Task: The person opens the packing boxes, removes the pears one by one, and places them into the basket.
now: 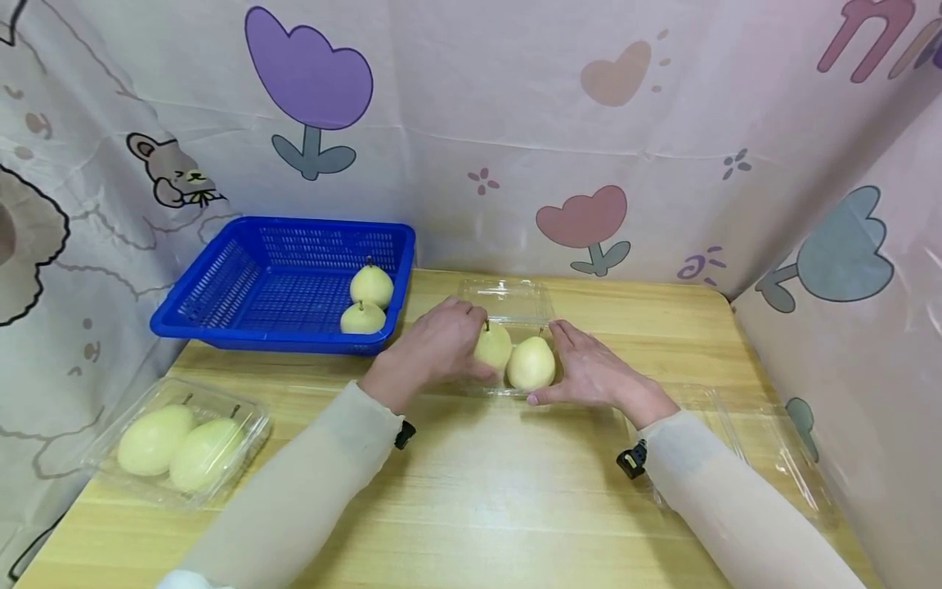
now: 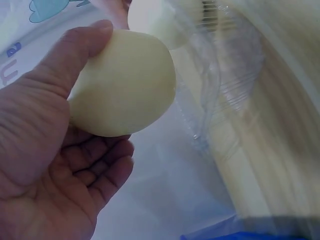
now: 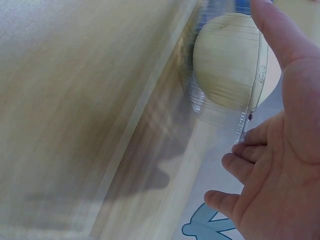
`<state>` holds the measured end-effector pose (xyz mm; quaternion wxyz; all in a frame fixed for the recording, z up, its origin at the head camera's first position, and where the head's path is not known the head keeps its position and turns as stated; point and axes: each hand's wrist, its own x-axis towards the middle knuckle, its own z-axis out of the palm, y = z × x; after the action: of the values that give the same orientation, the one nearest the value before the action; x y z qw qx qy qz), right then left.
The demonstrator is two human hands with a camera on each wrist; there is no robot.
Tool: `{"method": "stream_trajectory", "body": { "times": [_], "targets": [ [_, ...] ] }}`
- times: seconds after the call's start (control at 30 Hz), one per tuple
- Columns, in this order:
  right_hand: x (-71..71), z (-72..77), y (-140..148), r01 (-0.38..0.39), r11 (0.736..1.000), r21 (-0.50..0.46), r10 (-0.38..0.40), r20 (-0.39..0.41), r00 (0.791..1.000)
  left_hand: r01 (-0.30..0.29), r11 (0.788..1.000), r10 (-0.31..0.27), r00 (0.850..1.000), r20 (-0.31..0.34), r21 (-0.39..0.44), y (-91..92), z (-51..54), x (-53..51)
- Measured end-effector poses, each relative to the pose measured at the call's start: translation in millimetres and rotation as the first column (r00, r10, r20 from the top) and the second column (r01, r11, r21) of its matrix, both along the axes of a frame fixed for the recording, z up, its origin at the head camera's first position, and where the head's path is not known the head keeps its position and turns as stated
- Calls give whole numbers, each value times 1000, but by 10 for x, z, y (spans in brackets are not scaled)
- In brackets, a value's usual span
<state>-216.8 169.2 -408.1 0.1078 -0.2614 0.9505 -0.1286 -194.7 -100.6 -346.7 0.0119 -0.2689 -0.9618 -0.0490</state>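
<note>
My left hand [image 1: 441, 343] grips a pale yellow pear [image 2: 127, 85] at the left end of an open clear plastic clamshell box [image 1: 506, 301]. In the left wrist view its thumb lies over the pear, with the fingers curled below. A second pear [image 1: 531, 365] sits in the right half of the box. My right hand [image 1: 594, 368] holds the box at its right end, thumb at the front and fingers by the back edge. Through the clear wall, the right wrist view shows that pear [image 3: 225, 60]. The box's raised lid stands behind the pears.
A blue plastic basket [image 1: 287, 342] with two pears [image 1: 371, 286] stands at the back left. Front left lies a clear box [image 1: 253, 425] holding two pears [image 1: 156, 440]. Further clear plastic boxes [image 1: 791, 462] lie at the right, partly behind my right forearm. A printed curtain [image 1: 456, 82] surrounds the table.
</note>
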Motion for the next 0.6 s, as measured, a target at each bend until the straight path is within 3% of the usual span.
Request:
{"method": "stream_trajectory", "body": {
  "times": [0.13, 0.27, 0.4, 0.6],
  "targets": [
    [-1, -7, 2, -2, 1000, -2, 2, -2, 1000, 2, 1000, -2, 1000, -3, 10, -74, 94, 44],
    [-2, -8, -1, 0, 1000, 4, 0, -2, 1000, -32, 998, 31, 999, 26, 59, -257, 269, 66],
    [1, -7, -2, 0, 1000, 3, 0, 0, 1000, -124, 986, 118, 991, 64, 110, -534, 520, 47],
    [2, -7, -3, 1, 1000, 3, -1, 1, 1000, -276, 955, 271, 961, 62, 105, -1068, 830, -53]
  ]
}}
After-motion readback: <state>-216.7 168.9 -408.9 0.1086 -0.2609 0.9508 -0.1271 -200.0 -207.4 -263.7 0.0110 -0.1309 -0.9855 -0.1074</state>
